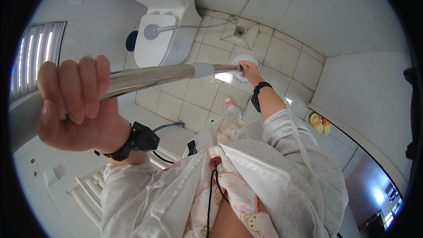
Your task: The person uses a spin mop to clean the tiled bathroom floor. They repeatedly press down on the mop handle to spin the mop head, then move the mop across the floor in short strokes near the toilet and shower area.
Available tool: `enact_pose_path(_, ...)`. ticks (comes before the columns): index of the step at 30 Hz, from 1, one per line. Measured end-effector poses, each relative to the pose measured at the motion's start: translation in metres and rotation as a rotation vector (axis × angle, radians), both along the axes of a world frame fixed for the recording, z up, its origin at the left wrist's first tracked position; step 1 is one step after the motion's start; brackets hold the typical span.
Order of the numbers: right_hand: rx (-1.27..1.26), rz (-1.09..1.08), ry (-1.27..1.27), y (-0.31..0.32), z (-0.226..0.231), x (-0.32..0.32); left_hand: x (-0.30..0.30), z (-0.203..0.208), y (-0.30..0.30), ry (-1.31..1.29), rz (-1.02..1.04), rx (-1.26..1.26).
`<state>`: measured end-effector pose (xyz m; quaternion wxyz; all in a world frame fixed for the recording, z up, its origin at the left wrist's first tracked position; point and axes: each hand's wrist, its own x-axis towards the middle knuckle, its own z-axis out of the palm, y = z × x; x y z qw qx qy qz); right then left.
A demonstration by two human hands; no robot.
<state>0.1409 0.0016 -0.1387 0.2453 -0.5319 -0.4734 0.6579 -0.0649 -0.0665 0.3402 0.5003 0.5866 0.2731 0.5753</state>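
Note:
A mop with a shiny steel pole (150, 79) and a white collar runs from the left foreground across to the floor in the middle. My left hand (81, 110) is wrapped round the thick near part of the pole, fingers curled over it. Further along, my right hand (250, 71) grips the thinner part at a dark piece. Just beyond that hand, a round white mop head (246, 58) shows low against the tiles, partly covered by the hand. Both wrists wear black straps.
A white toilet (152, 55) stands at the far left, with a shower head (151, 31) lying on its closed lid and its hose (207, 26) crossing the back. A floor drain (240, 31) sits behind the mop head. Orange slippers (319, 123) lie at the right by a dark-edged threshold.

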Motion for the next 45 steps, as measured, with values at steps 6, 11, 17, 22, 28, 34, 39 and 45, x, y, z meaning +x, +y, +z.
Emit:
enact_pose_path(6, 0.27, 0.13, -0.601, -0.004, 0.017, -0.005, 0.0, 0.005, 0.0, -0.062, 0.026, -0.021)
enact_pose_path(11, 0.44, 0.274, -0.44, 0.006, 0.013, 0.005, 0.003, 0.003, -0.002, -0.105, 0.08, -0.06)
enact_pose_path(17, 0.505, 0.192, -0.302, 0.009, 0.001, 0.004, 0.002, 0.003, -0.003, -0.101, 0.108, -0.075)
enact_pose_path(22, 0.321, 0.12, -0.197, 0.012, -0.002, 0.004, -0.006, 0.004, 0.001, -0.014, 0.025, -0.018)
enact_pose_path(28, 0.214, 0.094, -0.109, 0.024, 0.005, 0.01, -0.018, 0.005, -0.001, -0.019, -0.01, 0.006)
enact_pose_path(34, 0.415, -0.045, -0.464, 0.016, 0.018, -0.001, -0.017, 0.014, -0.004, -0.048, 0.017, 0.031)
enact_pose_path(39, 0.409, 0.05, -0.5, 0.017, 0.013, -0.007, -0.011, 0.016, -0.006, -0.075, 0.033, 0.016)
enact_pose_path(45, 0.103, 0.107, -0.18, 0.026, -0.003, 0.022, -0.023, 0.023, -0.015, -0.066, 0.073, 0.026)
